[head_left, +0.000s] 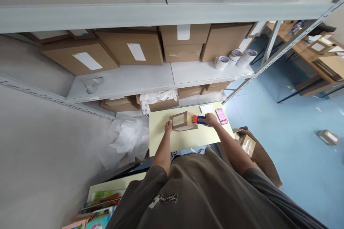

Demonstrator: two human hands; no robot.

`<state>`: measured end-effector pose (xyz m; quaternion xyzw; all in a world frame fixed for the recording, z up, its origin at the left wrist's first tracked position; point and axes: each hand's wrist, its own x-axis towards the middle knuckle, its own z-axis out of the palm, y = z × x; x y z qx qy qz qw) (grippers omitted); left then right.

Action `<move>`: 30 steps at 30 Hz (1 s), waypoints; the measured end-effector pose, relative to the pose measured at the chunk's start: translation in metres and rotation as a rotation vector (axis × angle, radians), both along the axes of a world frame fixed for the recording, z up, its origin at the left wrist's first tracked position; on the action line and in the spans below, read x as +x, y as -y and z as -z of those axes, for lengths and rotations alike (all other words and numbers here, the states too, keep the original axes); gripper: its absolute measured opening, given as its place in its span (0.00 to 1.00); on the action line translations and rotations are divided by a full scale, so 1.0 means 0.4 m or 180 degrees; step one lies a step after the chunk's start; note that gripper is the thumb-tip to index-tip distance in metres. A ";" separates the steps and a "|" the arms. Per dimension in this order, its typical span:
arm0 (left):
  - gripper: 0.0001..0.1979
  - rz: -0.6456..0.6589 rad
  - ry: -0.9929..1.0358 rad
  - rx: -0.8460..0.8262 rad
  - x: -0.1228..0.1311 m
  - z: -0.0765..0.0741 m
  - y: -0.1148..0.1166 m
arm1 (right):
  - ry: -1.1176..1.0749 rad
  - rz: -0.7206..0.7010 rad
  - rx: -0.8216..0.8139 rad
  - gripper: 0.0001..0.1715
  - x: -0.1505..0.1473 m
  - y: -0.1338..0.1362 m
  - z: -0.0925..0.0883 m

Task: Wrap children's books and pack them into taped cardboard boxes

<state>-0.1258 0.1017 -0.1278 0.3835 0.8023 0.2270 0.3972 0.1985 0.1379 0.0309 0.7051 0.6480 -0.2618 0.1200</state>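
Your shirt on the near side of the box, which sits on the table, your left hand pinching the box's left end, your right hand curled around a tool at its right end, phone right of the box.

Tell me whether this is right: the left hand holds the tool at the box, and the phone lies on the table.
Wrong hand: the head view shows the right hand holding the blue-handled tool at the box. The phone does lie on the table.
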 end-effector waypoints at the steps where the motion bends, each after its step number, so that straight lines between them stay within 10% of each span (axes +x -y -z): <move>1: 0.26 -0.0068 0.0005 -0.0047 -0.030 -0.010 -0.004 | -0.0065 -0.0040 0.0051 0.38 -0.051 -0.007 -0.015; 8: 0.25 0.0052 0.0213 0.0621 -0.159 -0.117 -0.015 | -0.0092 -0.0581 0.0079 0.37 -0.364 -0.048 -0.080; 14: 0.28 0.0068 0.0162 0.0430 -0.104 -0.158 0.003 | -0.0089 -0.0812 -0.0004 0.42 -0.458 -0.046 -0.085; 19: 0.27 -0.0078 -0.0130 0.0281 0.029 -0.155 0.021 | -0.0081 -0.0669 -0.0011 0.43 -0.323 -0.036 -0.079; 26: 0.25 0.0016 -0.0382 0.0161 0.116 -0.159 0.017 | 0.0284 -0.0364 -0.0045 0.40 0.071 -0.002 -0.062; 30: 0.25 0.0037 -0.0428 0.0210 0.116 -0.157 0.020 | 0.0313 -0.0226 -0.0141 0.38 0.088 -0.006 -0.018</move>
